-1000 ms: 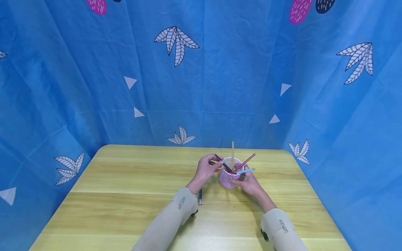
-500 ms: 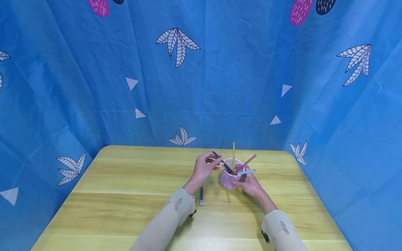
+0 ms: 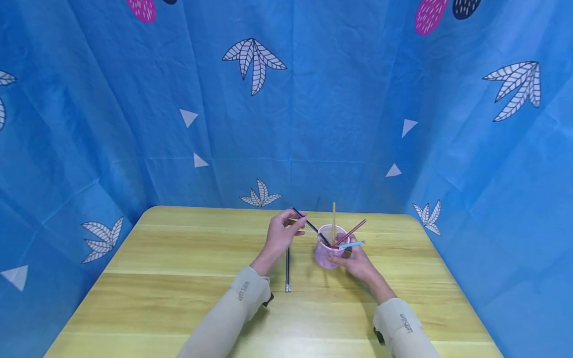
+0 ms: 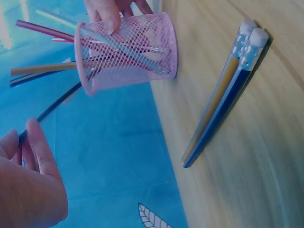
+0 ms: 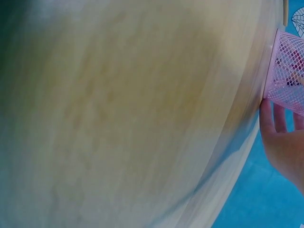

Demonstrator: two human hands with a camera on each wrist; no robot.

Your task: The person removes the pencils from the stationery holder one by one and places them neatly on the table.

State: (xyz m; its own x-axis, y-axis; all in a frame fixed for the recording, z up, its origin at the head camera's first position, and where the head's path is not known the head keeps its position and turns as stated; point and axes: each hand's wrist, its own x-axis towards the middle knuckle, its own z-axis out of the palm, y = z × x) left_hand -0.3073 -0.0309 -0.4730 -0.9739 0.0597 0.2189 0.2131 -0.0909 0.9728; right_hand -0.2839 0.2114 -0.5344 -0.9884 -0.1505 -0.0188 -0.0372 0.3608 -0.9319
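Observation:
A pink mesh pencil cup [image 3: 324,257] stands upright on the table, with several pencils leaning in it. My right hand [image 3: 360,264] grips the cup's right side, thumb at the front; the right wrist view catches its fingers against the mesh near the base. With thumb and fingertips, my left hand [image 3: 278,236] pinches the upper part of a dark pencil [image 4: 59,100]. That pencil slants to the left, its lower end inside the cup. Around it in the cup are a yellow pencil [image 3: 334,219], a red pencil [image 3: 354,230] and a light blue pencil [image 3: 351,244].
Two pencils, one blue [image 4: 230,102] and one yellow [image 4: 223,85], lie side by side on the wooden table [image 3: 188,278], left of the cup, eraser ends towards me. A blue patterned curtain [image 3: 286,124] hangs behind and along both sides.
My left hand has moved left and slightly away from the cup, and the dark pencil's upper end has come leftwards with it. The right hand and cup have stayed put.

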